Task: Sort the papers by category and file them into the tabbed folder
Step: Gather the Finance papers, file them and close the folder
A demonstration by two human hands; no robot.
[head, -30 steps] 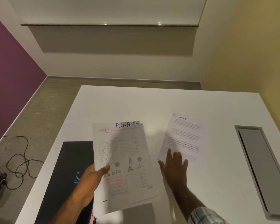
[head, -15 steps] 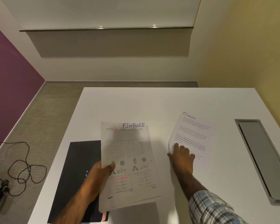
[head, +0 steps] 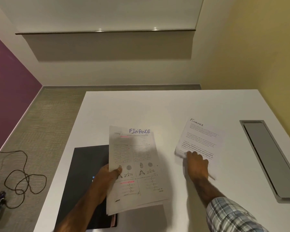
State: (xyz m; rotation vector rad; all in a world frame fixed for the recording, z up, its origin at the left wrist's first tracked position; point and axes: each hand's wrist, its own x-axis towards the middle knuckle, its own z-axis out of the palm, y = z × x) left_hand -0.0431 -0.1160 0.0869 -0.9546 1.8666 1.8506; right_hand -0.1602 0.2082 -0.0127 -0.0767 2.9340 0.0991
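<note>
Here, at the white table (head: 157,108), your left hand (head: 107,176) clamps a stack of papers (head: 137,164) headed FINANCE, thumb on top and fingers beneath, held just above the black folder (head: 85,173) lying flat at the near-left edge. Your right hand (head: 197,166) bends its fingers down on the near-left corner of a loose sheet (head: 201,139), also headed FINANCE, which lies on the table well to the right. The thumb is hidden, so you cannot tell whether the hand pinches or only presses.

That corner already looks rumpled. Drag it and the sheet may crease or tear, or skate away across the smooth top. The stack hangs from one edge and could fan out or droop.

Both papers run lengthwise away from you, headings at the far end. The loose sheet's far end is turned a little to the right.
</note>
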